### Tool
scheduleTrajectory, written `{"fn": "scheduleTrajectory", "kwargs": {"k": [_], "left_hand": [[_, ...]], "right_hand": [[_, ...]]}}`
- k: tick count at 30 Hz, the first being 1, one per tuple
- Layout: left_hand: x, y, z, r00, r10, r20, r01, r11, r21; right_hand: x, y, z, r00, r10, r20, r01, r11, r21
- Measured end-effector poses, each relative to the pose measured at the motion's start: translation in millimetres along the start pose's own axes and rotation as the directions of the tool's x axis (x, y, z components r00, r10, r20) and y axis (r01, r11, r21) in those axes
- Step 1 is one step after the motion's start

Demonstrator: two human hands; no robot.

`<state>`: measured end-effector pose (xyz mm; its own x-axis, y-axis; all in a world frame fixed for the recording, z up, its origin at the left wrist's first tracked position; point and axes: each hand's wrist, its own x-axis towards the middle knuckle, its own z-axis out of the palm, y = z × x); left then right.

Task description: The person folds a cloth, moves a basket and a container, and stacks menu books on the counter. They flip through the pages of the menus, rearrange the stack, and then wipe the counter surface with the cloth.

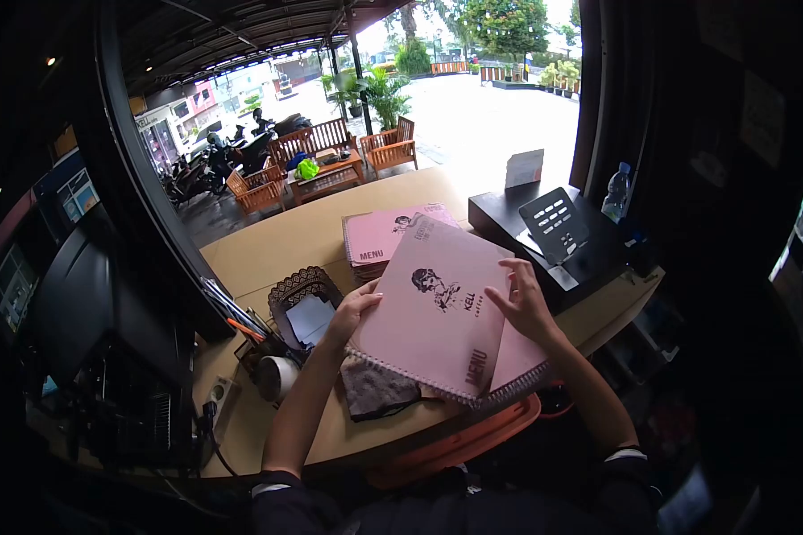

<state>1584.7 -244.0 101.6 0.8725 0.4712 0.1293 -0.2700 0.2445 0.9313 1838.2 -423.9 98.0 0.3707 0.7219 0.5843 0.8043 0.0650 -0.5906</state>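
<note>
A pink spiral-bound menu [419, 312] with a drawn head and "KELL coffee" on its cover is tilted in front of me. My left hand [355, 314] grips its left edge, thumb on the cover and the other fingers underneath. Along its right edge, my right hand [525, 305] touches the cover with fingers spread apart. A second pink menu [519, 355] sticks out below the first, under my right hand. Just behind lies a stack of pink menus [372, 239] on the wooden counter [281, 241]. A folded grey cloth [376, 390] shows beneath the held menus.
Left of the menus stand a dark lace-edged basket [284, 294] with papers, a pen holder [250, 334] and a white roll [277, 378]. A monitor [89, 330] is farther left. On the right are a black box [500, 218], a dark sign [555, 225] and a water bottle [616, 190].
</note>
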Motion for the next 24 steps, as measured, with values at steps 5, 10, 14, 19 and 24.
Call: {"fn": "scheduleTrajectory", "kwargs": {"k": [5,10,14,19,24], "left_hand": [[-33.3,41.8,-11.4,1.000,-0.016,0.022,0.019,0.990,-0.141],[-24.6,30.3,-56.3,0.993,-0.099,0.064,0.118,0.797,-0.593],[-26.6,31.8,-67.2,0.960,-0.039,-0.279,-0.124,0.830,-0.544],[-22.8,32.5,-49.3,0.794,0.011,-0.608,-0.179,0.960,-0.217],[-11.1,10.2,-47.4,0.836,0.036,-0.548,0.005,0.997,0.073]], "right_hand": [[17.5,12.6,2.5,0.769,0.583,0.264,-0.584,0.471,0.662],[17.9,17.4,41.2,0.702,-0.090,0.707,-0.711,-0.036,0.702],[59.6,29.3,65.6,0.750,0.049,0.660,-0.655,-0.081,0.751],[119.8,28.2,135.0,0.806,0.261,0.532,-0.519,-0.121,0.846],[157.3,42.5,230.0,0.753,0.419,0.507,-0.454,-0.227,0.862]]}}
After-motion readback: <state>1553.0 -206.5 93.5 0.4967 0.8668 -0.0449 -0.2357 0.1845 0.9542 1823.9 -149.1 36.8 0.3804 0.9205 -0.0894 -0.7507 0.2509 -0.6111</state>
